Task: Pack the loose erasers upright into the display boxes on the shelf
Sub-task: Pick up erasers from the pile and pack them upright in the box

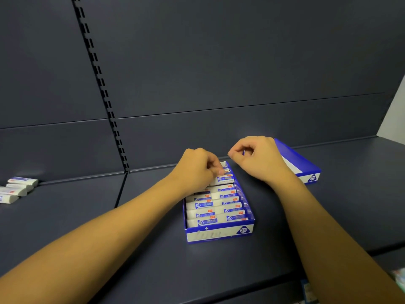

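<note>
White erasers (217, 207), blue-printed, upright in blue display box (219, 234) | left hand (195, 170) grip pinches one | right hand (256, 159) curled, holding nothing

We see dim, even light from above, with soft shadows beneath our arms. The shelf (153, 249) edges bow with wide-angle distortion, and the bottom-right corner blurs.

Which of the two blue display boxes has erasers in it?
The nearer display box, in front of the left hand, is packed with rows of erasers. The far box, behind the right hand, shows none.
</note>
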Available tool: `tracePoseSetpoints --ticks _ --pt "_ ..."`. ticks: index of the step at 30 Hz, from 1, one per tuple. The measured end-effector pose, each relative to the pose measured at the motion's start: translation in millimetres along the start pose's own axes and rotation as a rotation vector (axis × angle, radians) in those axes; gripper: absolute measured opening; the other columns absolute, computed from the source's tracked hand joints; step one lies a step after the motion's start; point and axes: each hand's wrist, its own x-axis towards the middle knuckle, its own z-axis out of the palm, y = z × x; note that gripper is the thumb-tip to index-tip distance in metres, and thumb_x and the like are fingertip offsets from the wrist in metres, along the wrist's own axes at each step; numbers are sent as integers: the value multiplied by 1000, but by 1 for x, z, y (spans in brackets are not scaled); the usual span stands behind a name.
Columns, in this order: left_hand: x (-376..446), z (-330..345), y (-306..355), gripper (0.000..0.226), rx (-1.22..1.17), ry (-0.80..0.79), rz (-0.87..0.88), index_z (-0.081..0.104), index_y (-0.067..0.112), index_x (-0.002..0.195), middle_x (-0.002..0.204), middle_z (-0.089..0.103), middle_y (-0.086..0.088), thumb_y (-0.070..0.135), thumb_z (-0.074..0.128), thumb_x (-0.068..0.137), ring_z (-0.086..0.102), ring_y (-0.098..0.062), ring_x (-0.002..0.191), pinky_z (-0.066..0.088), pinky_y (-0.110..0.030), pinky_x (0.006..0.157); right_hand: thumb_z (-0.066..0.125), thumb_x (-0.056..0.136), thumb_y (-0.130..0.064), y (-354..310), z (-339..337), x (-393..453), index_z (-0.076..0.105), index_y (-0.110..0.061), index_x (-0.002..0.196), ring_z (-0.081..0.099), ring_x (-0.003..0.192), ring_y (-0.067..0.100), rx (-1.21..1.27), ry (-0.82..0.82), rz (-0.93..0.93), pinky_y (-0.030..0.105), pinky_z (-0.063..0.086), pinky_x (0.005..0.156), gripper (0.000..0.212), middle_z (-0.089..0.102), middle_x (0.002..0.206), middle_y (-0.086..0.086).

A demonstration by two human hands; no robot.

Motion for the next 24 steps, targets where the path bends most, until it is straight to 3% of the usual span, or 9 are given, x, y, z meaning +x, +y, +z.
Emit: tracePoseSetpoints --ticks 5,8,11,18,24 --pt "-3 0 -2 16 168 8 126 73 19 103 99 70 6 31 69 93 58 -7 96 41 -16 76 71 91 -21 1 0 0 74 -18 90 56 71 -16 -1 -22 6 -1 39 57 4 62 74 -17" --pt "-4 -2 1 14 223 18 169 73 22 101 96 67 10 33 69 93 52 -6 94 38 -18 77 71 91 -19 1 0 0 74 -18 87 57 68 -12 -3 -8 1 0 40 58 5 61 70 -18" --pt "-4 -5 3 19 247 -26 190 72 23 100 92 67 12 38 72 89 54 -6 89 36 -12 73 72 90 -19 1 0 0 74 -18 87 57 69 -11 -3 -3 -1 1 40 58 5 61 69 -18" --pt "-3 -9 3 30 380 -55 316 74 24 114 108 68 8 43 67 92 50 -6 100 49 -26 86 72 90 -22 5 2 1 75 -18 90 55 72 -18 -12 -9 1 -1 38 57 5 61 73 -19" --pt "-5 -10 -1 34 466 -49 430 74 23 117 105 66 6 45 62 94 44 -5 97 45 -24 85 71 89 -18 6 5 2 75 -17 86 57 69 -10 -2 -5 -11 3 40 59 5 63 72 -15"
